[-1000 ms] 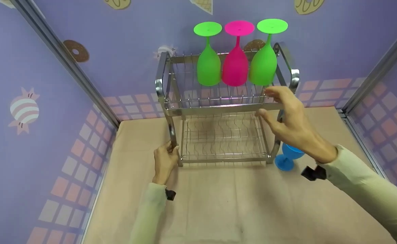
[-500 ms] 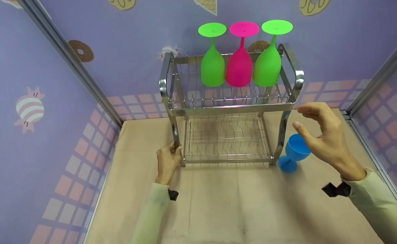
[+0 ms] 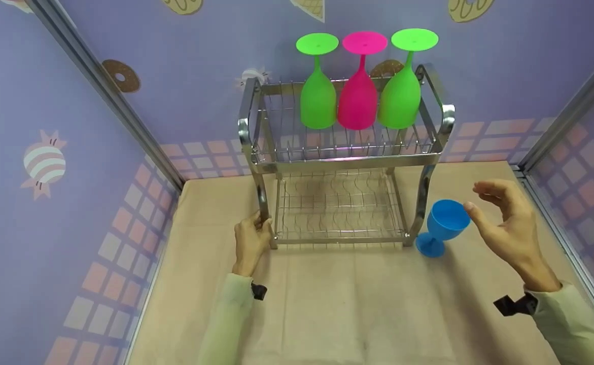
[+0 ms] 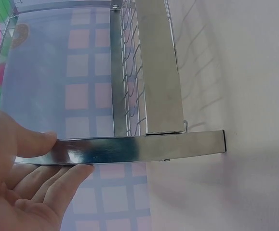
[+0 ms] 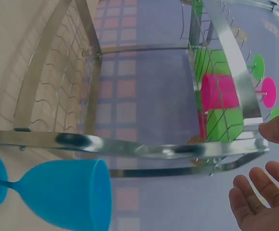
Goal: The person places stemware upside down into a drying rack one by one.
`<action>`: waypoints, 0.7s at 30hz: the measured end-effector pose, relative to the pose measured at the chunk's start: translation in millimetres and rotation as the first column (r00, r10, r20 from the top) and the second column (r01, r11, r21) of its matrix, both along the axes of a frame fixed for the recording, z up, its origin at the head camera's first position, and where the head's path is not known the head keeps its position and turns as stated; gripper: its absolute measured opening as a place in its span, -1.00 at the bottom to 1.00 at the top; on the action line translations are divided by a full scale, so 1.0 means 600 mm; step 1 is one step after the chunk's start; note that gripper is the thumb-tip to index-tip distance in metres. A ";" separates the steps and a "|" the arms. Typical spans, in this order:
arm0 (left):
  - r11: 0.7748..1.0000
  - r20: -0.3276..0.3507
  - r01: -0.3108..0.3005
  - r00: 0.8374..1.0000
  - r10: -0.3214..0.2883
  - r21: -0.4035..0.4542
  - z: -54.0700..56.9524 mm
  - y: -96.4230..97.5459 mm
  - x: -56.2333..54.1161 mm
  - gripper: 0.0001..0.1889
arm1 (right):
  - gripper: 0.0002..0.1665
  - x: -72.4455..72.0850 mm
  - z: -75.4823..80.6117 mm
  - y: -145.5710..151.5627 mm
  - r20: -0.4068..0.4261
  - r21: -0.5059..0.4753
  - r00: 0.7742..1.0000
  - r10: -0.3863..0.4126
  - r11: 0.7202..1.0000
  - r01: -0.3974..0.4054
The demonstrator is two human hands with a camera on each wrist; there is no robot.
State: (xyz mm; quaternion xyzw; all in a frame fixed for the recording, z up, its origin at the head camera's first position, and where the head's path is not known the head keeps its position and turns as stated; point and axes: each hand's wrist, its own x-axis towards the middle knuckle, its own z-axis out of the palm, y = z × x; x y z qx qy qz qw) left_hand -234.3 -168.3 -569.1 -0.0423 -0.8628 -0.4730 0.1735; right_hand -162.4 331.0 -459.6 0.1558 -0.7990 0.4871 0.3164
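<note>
My left hand (image 3: 250,243) grips the front left leg of a two-tier metal dish rack (image 3: 347,163); in the left wrist view thumb and fingers pinch the leg (image 4: 100,150). To the right of the rack, a blue goblet (image 3: 448,220) stands upright on the cloth. My right hand (image 3: 511,230) hovers just right of its bowl, thumb and fingers spread and holding nothing. On the rack's top tier a green goblet (image 3: 318,101), a pink goblet (image 3: 357,104) and another green goblet (image 3: 399,101) stand upside down in a row.
The rack's lower tier (image 3: 340,205) is a wire shelf near the cloth. A beige cloth (image 3: 322,304) covers the table. Patterned purple walls (image 3: 195,91) close in the back and both sides, with metal rails (image 3: 109,101) at the corners.
My right hand has moved right and down, away from the top tier to beside the blue goblet. My left hand keeps its grip on the rack leg. The view has shifted slightly.
</note>
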 end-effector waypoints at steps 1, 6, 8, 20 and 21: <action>1.000 -0.001 -0.002 1.000 0.002 0.000 0.000 0.000 0.000 -0.82 | -0.41 0.002 -0.007 0.004 0.006 -0.007 1.000 -0.006 1.000 0.006; 1.000 0.005 -0.014 1.000 0.014 -0.007 0.001 0.000 -0.002 -0.84 | -0.39 0.010 -0.044 0.019 0.071 -0.031 0.996 -0.053 0.998 0.055; 1.000 0.009 -0.015 1.000 0.015 -0.005 0.000 -0.001 -0.002 -0.84 | -0.35 0.015 -0.058 0.023 0.119 -0.033 0.989 -0.083 0.996 0.088; 1.000 -0.007 -0.016 1.000 0.016 -0.020 -0.005 -0.001 -0.001 -0.91 | -0.05 0.023 -0.137 0.041 0.285 -0.029 0.946 -0.156 0.985 0.171; 1.000 -0.004 -0.017 1.000 0.017 -0.017 -0.005 -0.001 -0.001 -0.91 | -0.03 0.022 -0.143 0.041 0.294 -0.032 0.943 -0.155 0.985 0.171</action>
